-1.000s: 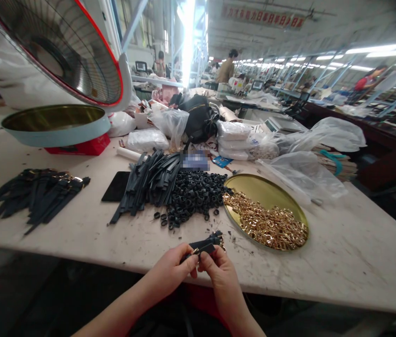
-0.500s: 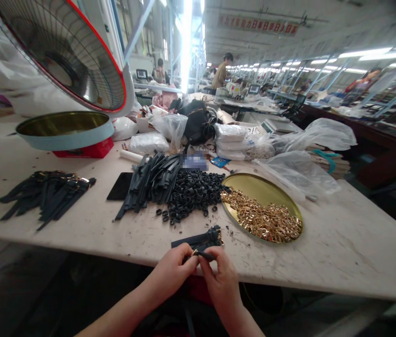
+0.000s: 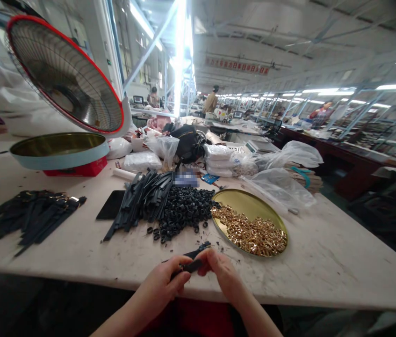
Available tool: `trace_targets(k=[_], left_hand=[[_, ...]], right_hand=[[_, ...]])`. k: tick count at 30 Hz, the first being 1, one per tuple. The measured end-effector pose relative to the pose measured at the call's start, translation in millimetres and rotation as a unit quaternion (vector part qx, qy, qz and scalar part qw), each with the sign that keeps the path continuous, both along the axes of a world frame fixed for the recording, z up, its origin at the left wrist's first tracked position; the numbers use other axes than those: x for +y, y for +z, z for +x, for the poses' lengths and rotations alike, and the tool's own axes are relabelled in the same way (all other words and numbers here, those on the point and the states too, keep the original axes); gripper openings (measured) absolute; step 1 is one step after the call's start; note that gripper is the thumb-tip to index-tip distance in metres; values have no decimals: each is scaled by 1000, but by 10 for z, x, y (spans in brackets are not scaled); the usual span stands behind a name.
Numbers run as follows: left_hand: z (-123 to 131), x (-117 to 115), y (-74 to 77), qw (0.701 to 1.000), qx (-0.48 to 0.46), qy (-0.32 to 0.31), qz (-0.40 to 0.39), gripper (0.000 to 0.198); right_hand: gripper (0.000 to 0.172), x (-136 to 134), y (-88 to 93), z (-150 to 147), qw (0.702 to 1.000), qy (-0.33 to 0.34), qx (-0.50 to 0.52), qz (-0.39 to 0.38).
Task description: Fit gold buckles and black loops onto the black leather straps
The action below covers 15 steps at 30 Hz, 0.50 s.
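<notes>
Near the table's front edge, my left hand (image 3: 166,281) pinches a short black strap (image 3: 194,266) with a bit of gold metal near the fingers. My right hand (image 3: 222,271) has its fingertips closed at the strap's other end, partly hiding it. Just behind my hands lie a few more black straps (image 3: 201,248). Further back are a heap of small black loops (image 3: 187,208) and a pile of long black strips (image 3: 141,199). Gold metal clasps (image 3: 259,234) cover the lower part of a round gold tray (image 3: 247,199) to the right.
At the left lies a fan of black straps with gold fittings (image 3: 39,210). Behind it a round tin (image 3: 61,159) rests on a red box (image 3: 78,169), under a tilted heater (image 3: 68,79). Clear plastic bags (image 3: 285,187) and a black bag (image 3: 189,142) crowd the back.
The camera view has tilted up and shifted, so the table items appear lower and further left. My left hand still holds the strap, which now points up to the right; my right fingers have shifted along its end.
</notes>
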<state>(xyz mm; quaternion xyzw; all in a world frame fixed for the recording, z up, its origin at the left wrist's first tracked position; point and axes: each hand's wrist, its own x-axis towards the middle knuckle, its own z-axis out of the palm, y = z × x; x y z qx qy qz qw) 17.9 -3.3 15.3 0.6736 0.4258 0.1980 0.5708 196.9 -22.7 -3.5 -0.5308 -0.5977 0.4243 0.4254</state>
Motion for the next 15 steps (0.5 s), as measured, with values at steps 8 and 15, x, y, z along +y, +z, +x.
trace_targets(k=[8, 15], left_hand=[[77, 508, -254, 999, 19, 41, -27, 29], [129, 733, -312, 995, 35, 80, -39, 31]], right_hand=[[15, 1214, -374, 598, 960, -84, -262, 53], [11, 1197, -334, 459, 975, -68, -212, 9]])
